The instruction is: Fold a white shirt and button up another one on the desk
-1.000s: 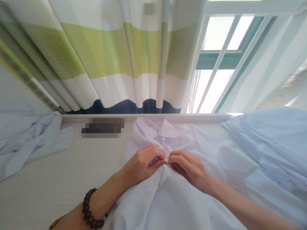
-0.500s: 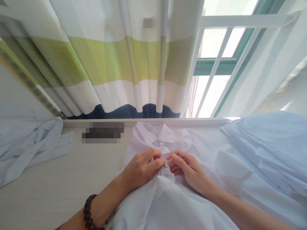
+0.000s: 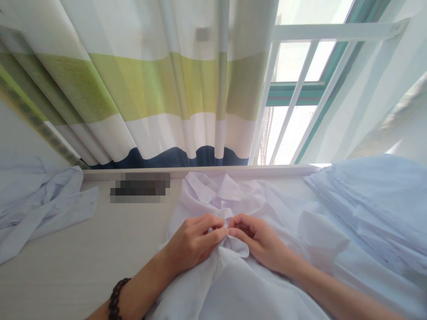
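Observation:
A white shirt (image 3: 253, 284) lies spread with its collar toward the far edge of the pale surface. My left hand (image 3: 196, 238), with a dark beaded bracelet (image 3: 117, 295) at the wrist, pinches the front edge of the shirt below the collar. From the other side my right hand (image 3: 256, 238) pinches the same front edge, its thumb and fingertips meeting the left fingertips. A small fold of cloth bulges out under the right thumb. Whether a button sits between the fingertips is hidden.
At right lies a stack of folded white garments (image 3: 376, 209). Another crumpled white garment (image 3: 43, 209) is at left. A blurred-out dark object (image 3: 140, 186) rests near the far edge. Behind hang a striped curtain (image 3: 150, 89) and a white railing (image 3: 333, 31) before a window.
My right fingertips have closed in on the shirt front and now meet the left ones. The cloth fold under them has shifted right. The view has moved slightly.

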Demonstrator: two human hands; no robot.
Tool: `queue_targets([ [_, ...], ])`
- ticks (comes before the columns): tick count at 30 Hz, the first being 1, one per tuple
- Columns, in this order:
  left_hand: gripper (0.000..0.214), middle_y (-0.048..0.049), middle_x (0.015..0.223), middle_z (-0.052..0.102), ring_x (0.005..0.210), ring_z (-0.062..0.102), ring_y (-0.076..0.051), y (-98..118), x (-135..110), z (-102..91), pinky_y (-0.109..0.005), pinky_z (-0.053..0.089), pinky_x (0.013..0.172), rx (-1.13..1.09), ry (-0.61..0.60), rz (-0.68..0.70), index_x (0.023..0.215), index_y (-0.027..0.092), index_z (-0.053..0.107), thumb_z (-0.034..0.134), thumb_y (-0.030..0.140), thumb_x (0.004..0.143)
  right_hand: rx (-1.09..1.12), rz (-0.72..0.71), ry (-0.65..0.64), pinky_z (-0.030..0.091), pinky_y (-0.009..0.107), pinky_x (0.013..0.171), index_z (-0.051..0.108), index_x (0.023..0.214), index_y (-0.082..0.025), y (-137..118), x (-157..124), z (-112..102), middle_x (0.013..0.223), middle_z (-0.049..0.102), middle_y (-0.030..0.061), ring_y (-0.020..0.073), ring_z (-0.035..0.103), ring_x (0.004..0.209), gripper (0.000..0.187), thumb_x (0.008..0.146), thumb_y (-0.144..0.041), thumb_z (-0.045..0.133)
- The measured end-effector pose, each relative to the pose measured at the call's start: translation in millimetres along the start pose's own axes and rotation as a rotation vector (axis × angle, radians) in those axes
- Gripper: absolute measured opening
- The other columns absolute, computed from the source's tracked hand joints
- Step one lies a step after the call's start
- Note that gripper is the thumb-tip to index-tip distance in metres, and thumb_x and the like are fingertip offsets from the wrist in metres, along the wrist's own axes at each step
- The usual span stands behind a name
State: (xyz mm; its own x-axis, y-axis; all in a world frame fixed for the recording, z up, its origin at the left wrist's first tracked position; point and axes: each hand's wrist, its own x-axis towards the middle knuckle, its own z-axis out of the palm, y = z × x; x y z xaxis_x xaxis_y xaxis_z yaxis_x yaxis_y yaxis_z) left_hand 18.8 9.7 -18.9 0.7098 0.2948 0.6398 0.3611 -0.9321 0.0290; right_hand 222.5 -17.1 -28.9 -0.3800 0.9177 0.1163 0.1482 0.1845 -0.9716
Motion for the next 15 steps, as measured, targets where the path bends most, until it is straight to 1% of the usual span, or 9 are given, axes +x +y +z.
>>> queue_targets([
  [2,0.022,-0.0054,0.085,0.066,0.072,0.062,-0.014,1,0,0.9,-0.022,0.046,0.061,0.015,-0.008,0.015,0.097,0.017,0.058,0.041,0.006,0.089,-0.095,-0.032,0.026,0.045,0.026,0.067,0.062,0.087,-0.021,0,-1,2,0.078,0.066,0.0002,0.015,0.058,0.072,0.023,0.093,-0.038,0.047],
  [4,0.023,-0.0059,0.084,0.066,0.07,0.062,-0.014,3,2,2.2,-0.023,0.047,0.061,0.011,-0.031,0.025,0.097,0.017,0.058,0.039,0.008,0.09,-0.142,-0.036,0.019,0.047,0.028,0.07,0.062,0.086,-0.022,0,-2,4,0.081,0.068,0.001,0.0164,0.06,0.075,0.025,0.095,-0.037,0.044],
  [7,0.019,-0.0047,0.082,0.066,0.068,0.061,-0.013,4,4,0.9,-0.022,0.047,0.061,-0.035,-0.064,0.005,0.092,0.018,0.058,0.041,0.009,0.09,-0.2,-0.028,-0.016,0.047,0.027,0.064,0.062,0.083,-0.022,-4,-2,2,0.076,0.067,0.0004,0.016,0.059,0.07,0.027,0.095,-0.037,0.043],
  [9,0.013,-0.0042,0.082,0.066,0.072,0.061,-0.015,-1,6,-4.9,-0.025,0.049,0.066,-0.054,-0.067,-0.059,0.09,0.018,0.057,0.046,0.012,0.089,-0.306,-0.061,-0.014,0.044,0.026,0.059,0.06,0.078,-0.021,-9,1,-7,0.07,0.064,-0.0004,0.0146,0.057,0.064,0.03,0.096,-0.036,0.04],
  [10,0.01,-0.0046,0.083,0.066,0.075,0.061,-0.016,-5,5,-9.1,-0.027,0.05,0.069,-0.032,-0.054,-0.139,0.091,0.018,0.057,0.048,0.016,0.089,-0.385,-0.092,0.016,0.044,0.026,0.059,0.059,0.076,-0.021,-11,3,-16,0.068,0.062,-0.0004,0.0144,0.056,0.062,0.032,0.096,-0.036,0.039],
  [11,0.01,-0.0055,0.086,0.065,0.079,0.062,-0.018,-12,5,-13.8,-0.03,0.05,0.073,0.01,-0.033,-0.258,0.094,0.018,0.056,0.048,0.021,0.089,-0.473,-0.127,0.071,0.044,0.026,0.061,0.059,0.076,-0.021,-12,7,-26,0.069,0.062,0.0003,0.0147,0.056,0.063,0.033,0.097,-0.036,0.038],
  [12,0.014,-0.0067,0.09,0.065,0.082,0.062,-0.02,-20,4,-18.5,-0.032,0.051,0.075,0.062,-0.01,-0.412,0.098,0.018,0.056,0.047,0.027,0.09,-0.567,-0.156,0.146,0.045,0.028,0.064,0.059,0.078,-0.021,-12,11,-38,0.072,0.063,0.0015,0.0157,0.057,0.066,0.033,0.097,-0.036,0.036],
  [14,0.028,-0.0094,0.097,0.064,0.083,0.063,-0.022,-38,1,-25.6,-0.035,0.051,0.074,0.129,-0.003,-0.746,0.106,0.016,0.054,0.044,0.038,0.092,-0.726,-0.147,0.307,0.046,0.032,0.077,0.061,0.093,-0.02,-8,22,-62,0.091,0.066,0.0066,0.0199,0.06,0.085,0.031,0.098,-0.037,0.035],
  [15,0.035,-0.0103,0.096,0.065,0.08,0.064,-0.023,-47,0,-27.3,-0.036,0.052,0.073,0.117,-0.038,-0.877,0.109,0.015,0.054,0.043,0.044,0.091,-0.807,-0.102,0.35,0.045,0.034,0.084,0.06,0.102,-0.018,-4,28,-72,0.102,0.066,0.0098,0.0224,0.06,0.097,0.031,0.097,-0.036,0.036],
])
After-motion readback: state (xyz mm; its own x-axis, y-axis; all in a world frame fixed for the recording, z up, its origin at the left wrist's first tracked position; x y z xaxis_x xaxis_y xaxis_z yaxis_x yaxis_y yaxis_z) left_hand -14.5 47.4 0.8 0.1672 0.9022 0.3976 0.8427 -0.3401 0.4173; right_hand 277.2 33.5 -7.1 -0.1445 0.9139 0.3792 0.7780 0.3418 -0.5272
